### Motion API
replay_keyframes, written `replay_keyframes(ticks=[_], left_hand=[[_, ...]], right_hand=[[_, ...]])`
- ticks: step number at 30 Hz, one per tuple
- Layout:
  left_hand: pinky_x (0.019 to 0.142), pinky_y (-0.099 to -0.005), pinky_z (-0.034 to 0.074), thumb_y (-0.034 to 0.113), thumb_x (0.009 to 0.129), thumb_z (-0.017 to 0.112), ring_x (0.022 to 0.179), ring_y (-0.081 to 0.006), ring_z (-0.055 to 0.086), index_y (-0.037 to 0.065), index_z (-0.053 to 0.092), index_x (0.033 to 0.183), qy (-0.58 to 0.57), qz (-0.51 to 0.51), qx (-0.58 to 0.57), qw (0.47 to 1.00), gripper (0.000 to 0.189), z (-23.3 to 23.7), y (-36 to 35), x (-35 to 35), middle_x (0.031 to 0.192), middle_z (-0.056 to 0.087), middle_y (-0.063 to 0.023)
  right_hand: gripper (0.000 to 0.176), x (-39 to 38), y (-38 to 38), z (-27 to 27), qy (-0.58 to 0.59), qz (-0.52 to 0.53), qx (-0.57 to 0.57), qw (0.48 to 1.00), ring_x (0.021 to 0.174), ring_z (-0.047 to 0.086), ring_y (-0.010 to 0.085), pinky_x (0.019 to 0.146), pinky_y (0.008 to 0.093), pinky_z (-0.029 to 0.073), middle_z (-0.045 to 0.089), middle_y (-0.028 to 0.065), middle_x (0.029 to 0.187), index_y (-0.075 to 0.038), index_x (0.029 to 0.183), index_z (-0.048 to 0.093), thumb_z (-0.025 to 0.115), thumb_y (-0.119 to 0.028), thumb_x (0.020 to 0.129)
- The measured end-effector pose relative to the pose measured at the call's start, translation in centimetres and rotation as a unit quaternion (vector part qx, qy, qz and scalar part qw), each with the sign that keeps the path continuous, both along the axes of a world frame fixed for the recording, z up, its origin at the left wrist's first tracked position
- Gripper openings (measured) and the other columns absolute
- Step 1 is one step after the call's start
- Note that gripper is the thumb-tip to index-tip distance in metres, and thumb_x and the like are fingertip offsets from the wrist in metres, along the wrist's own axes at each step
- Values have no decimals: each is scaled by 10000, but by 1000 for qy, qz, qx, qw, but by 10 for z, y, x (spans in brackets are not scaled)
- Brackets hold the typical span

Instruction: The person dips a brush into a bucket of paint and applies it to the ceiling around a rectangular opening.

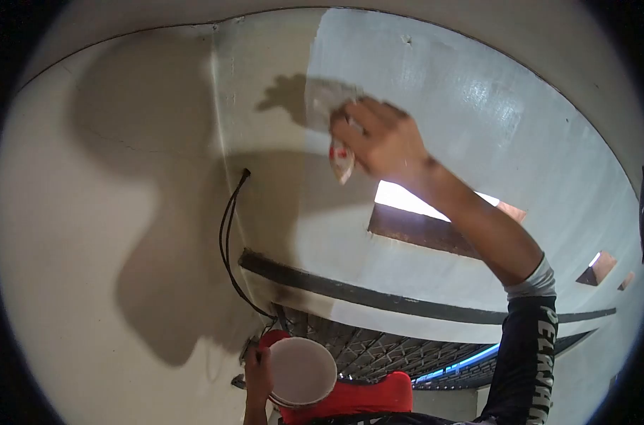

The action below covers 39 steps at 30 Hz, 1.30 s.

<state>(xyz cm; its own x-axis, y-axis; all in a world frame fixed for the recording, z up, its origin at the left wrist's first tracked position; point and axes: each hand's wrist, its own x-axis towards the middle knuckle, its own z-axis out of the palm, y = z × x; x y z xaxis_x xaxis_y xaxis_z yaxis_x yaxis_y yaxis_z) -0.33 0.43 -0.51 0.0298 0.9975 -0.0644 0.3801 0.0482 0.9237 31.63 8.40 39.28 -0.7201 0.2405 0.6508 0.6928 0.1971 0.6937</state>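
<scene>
My right hand (385,138) is raised against the wall, its fingers closed round a paintbrush (342,161) whose pale handle with a red mark points down. The bristle end lies at the edge between the white painted area (435,92) and the beige wall (261,57). Low in the view, my left hand (258,372) grips the side of a round bucket (302,372) with a whitish inside. How much paint is in the bucket cannot be made out.
Black cables (226,248) hang from a hole near the wall corner. A dark ledge (378,296) runs across below a bright opening (414,202). Metal latticework (378,350) and a red object (378,397) show lower down.
</scene>
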Motion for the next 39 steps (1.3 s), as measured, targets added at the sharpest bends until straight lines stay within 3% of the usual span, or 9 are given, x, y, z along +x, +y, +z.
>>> replay_keyframes(ticks=[14,20,22,26,29,31,33,37,39], left_hand=[[685,-389,454,311,964,578,725,-247,571,-30,555,940,-49,10,-45,998,342,5,3,-4,802,603,-167],[687,-398,454,293,962,586,719,-261,566,-37,556,928,-39,10,-23,999,333,4,1,-3,789,596,-166],[692,-403,455,290,961,588,723,-272,569,-38,557,933,-24,5,-16,1000,332,1,-1,-4,793,598,-171],[706,-410,459,294,964,585,737,-297,579,-37,559,942,-56,23,11,998,334,1,-4,-4,807,607,-185],[715,-407,461,290,966,583,755,-297,591,-33,561,946,-61,21,15,998,325,-2,-4,-6,814,613,-185],[719,-404,462,287,967,583,765,-295,597,-30,562,947,-61,21,22,998,318,-3,-2,-9,817,616,-183],[727,-407,464,291,970,579,788,-302,607,-26,565,950,-48,19,-36,998,318,-4,-1,-8,829,622,-183],[729,-411,462,296,971,577,794,-303,607,-19,571,951,-41,9,-20,999,315,-2,0,-4,836,621,-186],[738,-411,460,295,974,574,802,-296,608,-10,577,957,-35,7,19,999,306,-4,-1,-1,842,621,-186]], right_hand=[[191,-17,112,89,-87,-48,173,980,945,652,196,700,328,590,623,8,1035,-158,966,633,674,-212,787],[283,-36,117,56,17,-54,87,995,901,657,239,697,369,583,614,48,992,-112,1035,620,670,-84,757],[301,-54,110,29,38,-159,-102,981,924,667,270,716,405,581,627,75,1022,-97,1065,625,664,-69,768],[315,-74,92,10,69,-118,-206,969,976,664,278,730,419,578,632,84,1049,-105,1087,629,652,-63,776],[322,-63,100,44,24,-152,-156,976,965,659,262,727,399,581,627,80,1044,-106,1087,628,669,-81,768],[342,-50,100,74,-28,-67,55,996,949,653,249,717,371,584,623,71,1050,-110,1096,625,683,-91,760],[336,-37,103,85,-38,-80,58,994,937,651,249,708,358,584,618,72,1043,-111,1095,625,679,-97,764],[278,-31,117,20,-72,-82,41,993,914,650,257,676,340,579,610,78,1001,-117,1070,624,648,-106,793],[249,-34,115,-44,-67,-76,-68,993,900,659,263,678,368,578,613,91,1041,-121,1051,625,643,-140,804]])
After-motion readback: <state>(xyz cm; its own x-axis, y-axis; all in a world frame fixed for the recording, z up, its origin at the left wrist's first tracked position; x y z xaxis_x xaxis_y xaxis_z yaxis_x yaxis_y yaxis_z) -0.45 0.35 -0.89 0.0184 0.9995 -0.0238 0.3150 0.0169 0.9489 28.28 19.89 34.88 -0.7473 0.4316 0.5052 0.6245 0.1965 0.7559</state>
